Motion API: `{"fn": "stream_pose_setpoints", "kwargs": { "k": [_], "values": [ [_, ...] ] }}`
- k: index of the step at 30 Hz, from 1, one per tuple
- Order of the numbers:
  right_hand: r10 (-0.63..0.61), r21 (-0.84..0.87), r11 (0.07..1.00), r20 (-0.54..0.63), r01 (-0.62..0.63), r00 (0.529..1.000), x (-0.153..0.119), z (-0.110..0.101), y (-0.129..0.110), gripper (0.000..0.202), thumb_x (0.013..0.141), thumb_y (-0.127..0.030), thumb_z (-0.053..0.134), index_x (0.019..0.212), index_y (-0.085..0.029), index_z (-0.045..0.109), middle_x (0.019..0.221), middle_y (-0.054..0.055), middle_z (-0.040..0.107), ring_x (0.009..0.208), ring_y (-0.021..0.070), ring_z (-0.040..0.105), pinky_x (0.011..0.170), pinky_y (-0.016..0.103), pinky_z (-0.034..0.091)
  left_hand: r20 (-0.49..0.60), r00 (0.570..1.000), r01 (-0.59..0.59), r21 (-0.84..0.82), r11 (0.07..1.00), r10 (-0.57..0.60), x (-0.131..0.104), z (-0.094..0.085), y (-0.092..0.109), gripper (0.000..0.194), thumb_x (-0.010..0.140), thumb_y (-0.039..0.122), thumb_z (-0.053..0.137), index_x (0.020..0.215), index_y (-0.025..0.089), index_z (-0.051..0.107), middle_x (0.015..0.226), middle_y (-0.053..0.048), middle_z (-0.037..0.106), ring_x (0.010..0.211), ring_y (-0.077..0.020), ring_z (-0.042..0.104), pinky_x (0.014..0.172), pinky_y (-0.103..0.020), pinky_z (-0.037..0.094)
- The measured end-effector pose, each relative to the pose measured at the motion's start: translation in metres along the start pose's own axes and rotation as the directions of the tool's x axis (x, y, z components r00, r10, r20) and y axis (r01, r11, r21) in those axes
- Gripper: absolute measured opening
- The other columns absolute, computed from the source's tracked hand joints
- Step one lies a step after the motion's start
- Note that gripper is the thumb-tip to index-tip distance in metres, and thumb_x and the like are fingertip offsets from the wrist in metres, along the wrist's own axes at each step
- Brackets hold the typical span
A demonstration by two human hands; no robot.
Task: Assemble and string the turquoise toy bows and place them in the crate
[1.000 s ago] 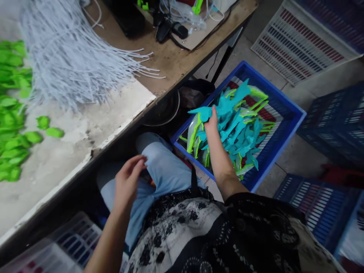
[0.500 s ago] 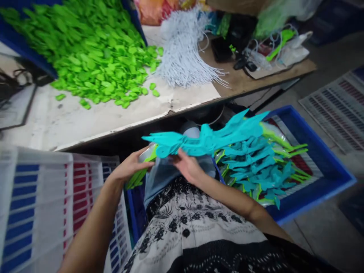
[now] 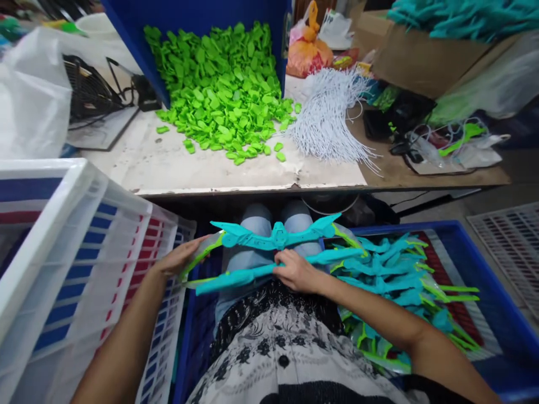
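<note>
- Right hand: grasping, fingers bent around the middle of the lower teal piece; contact with the upper teal piece not determinable.
- Left hand: fingers on the lime-green strip and clear film at the left end of the upper teal piece; grasp light in appearance, thumb not clearly shown.
- Both pieces: held above the lap, short of the front edge of the surface, gap between; right ends reaching to the left edge of the blue crate.
- Change noted: a moment earlier, teal pieces bunched together across both hands; before that, left hand empty and right hand inside the crate. Now two pieces distinct and spread apart.
- Judgement: removal from the crate done for this handful; separation of pieces apparently under way.
- Blue crate, right: teal pieces with green strips, heaped toward the left edge.
- White crate: just beside the left forearm.
- Surface, middle: green tabs spilling from the blue bin toward the front edge.
- Surface, right of tabs: white cords, loose ends near the front edge.
- Surface, back-right corner: cardboard box with teal parts on top.
</note>
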State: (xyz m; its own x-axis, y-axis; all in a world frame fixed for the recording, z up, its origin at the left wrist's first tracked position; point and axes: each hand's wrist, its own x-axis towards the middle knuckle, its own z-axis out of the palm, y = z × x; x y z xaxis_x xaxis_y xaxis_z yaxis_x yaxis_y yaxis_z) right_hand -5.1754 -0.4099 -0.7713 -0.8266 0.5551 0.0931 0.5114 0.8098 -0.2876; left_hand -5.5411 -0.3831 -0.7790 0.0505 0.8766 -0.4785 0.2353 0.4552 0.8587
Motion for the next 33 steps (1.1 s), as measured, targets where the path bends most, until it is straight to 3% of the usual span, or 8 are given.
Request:
{"fn": "stream_pose_setpoints", "kwargs": {
  "k": [4,10,13,15,17,24,29,33],
  "values": [
    [-0.076,0.254,0.966,0.071,0.056,0.995,0.026,-0.027,0.015,0.023,0.088,-0.038,0.054,0.094,-0.021,0.067,0.091,0.005,0.064,0.081,0.0153,0.057,0.072,0.027,0.045,0.021,0.993,0.114,-0.17,0.979,-0.112,0.018,-0.001,-0.002,0.072,0.06,0.053,0.077,0.119,0.017,0.057,0.077,-0.004,0.066,0.064,-0.0134,0.059,0.056,-0.022,0.045],
    [0.201,-0.016,0.972,-0.448,-0.233,0.871,0.132,-0.117,0.14,0.025,0.089,-0.02,0.048,0.108,-0.014,0.063,0.116,0.014,0.06,0.108,0.024,0.048,0.095,0.042,0.037,0.03,0.996,0.09,-0.07,0.994,-0.088,0.035,-0.002,-0.001,0.068,0.063,0.055,0.072,0.117,0.016,0.059,0.074,-0.004,0.065,0.064,-0.0158,0.059,0.058,-0.025,0.046],
    [0.176,-0.14,0.962,-0.341,-0.235,0.923,0.166,-0.131,0.196,0.026,0.085,-0.016,0.052,0.108,-0.015,0.063,0.123,0.013,0.056,0.11,0.026,0.043,0.095,0.046,0.036,-0.171,0.982,-0.043,0.216,0.975,0.081,0.04,0.005,0.012,0.057,0.065,0.049,0.07,0.109,0.014,0.062,0.092,-0.01,0.067,0.088,-0.0247,0.061,0.079,-0.035,0.048],
    [0.167,-0.184,0.957,-0.279,-0.223,0.946,0.174,-0.128,0.214,0.024,0.088,-0.019,0.048,0.105,-0.017,0.065,0.121,0.011,0.057,0.105,0.0254,0.044,0.092,0.044,0.037,-0.38,0.863,-0.135,0.463,0.876,0.334,0.038,0.026,0.026,0.042,0.073,0.044,0.063,0.101,0.012,0.064,0.099,-0.013,0.064,0.1,-0.0279,0.056,0.091,-0.04,0.043],
    [0.154,-0.207,0.954,-0.285,-0.218,0.946,0.171,-0.122,0.216,0.026,0.091,-0.022,0.044,0.105,-0.018,0.065,0.117,0.011,0.058,0.1,0.0244,0.045,0.089,0.042,0.037,-0.371,0.726,-0.262,0.629,0.732,0.579,0.032,0.063,0.039,0.033,0.083,0.04,0.052,0.097,0.012,0.064,0.1,-0.013,0.063,0.102,-0.0267,0.054,0.095,-0.041,0.041],
    [0.118,-0.175,0.966,-0.36,-0.191,0.926,0.133,-0.114,0.182,0.029,0.084,-0.03,0.056,0.108,-0.014,0.062,0.103,0.012,0.057,0.094,0.0255,0.045,0.086,0.04,0.038,0.461,0.66,-0.738,0.542,0.401,0.593,0.003,0.2,0.035,0.038,0.084,0.04,0.055,0.115,0.017,0.059,0.114,-0.014,0.055,0.106,-0.0278,0.047,0.091,-0.044,0.043],
    [0.108,-0.173,0.97,-0.332,-0.173,0.937,0.121,-0.112,0.18,0.025,0.088,-0.03,0.051,0.103,-0.017,0.065,0.106,0.01,0.059,0.094,0.0251,0.046,0.087,0.041,0.037,0.616,0.614,-0.775,0.351,0.526,0.494,0.002,0.21,0.027,0.031,0.088,0.038,0.051,0.11,0.018,0.062,0.104,-0.01,0.059,0.099,-0.0215,0.051,0.09,-0.036,0.045],
    [0.135,-0.134,0.972,-0.355,-0.193,0.925,0.121,-0.11,0.18,0.023,0.086,-0.027,0.052,0.102,-0.017,0.066,0.105,0.01,0.061,0.095,0.0254,0.047,0.088,0.042,0.037,0.356,0.676,-0.712,0.542,0.447,0.645,0.017,0.199,0.036,0.033,0.088,0.029,0.048,0.118,0.017,0.057,0.122,-0.014,0.052,0.116,-0.026,0.045,0.099,-0.042,0.038]
  ]
}}
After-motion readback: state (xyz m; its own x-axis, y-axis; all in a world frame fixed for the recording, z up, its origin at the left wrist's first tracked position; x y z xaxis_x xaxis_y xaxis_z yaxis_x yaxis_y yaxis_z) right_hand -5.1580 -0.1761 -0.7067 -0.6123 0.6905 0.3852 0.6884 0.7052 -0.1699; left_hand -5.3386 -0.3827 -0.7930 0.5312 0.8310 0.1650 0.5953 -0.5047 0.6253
